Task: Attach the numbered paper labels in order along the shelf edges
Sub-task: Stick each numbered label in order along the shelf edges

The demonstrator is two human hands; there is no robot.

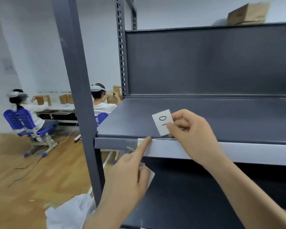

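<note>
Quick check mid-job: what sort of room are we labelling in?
Likely a storeroom or workroom, not a shop: a dark metal shelving rack, a cardboard box on its top shelf, and two seated people in headsets handling small boxes at a table by the wall.

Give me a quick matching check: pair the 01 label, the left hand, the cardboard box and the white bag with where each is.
Things: 1 01 label; 2 left hand; 3 cardboard box; 4 white bag.
Places: a on the top shelf; b forefinger pressing the shelf edge, white slip under its curled fingers; c on the floor by the post; d pinched by fingers of the right hand.
Pairs: 1-d, 2-b, 3-a, 4-c.
</note>
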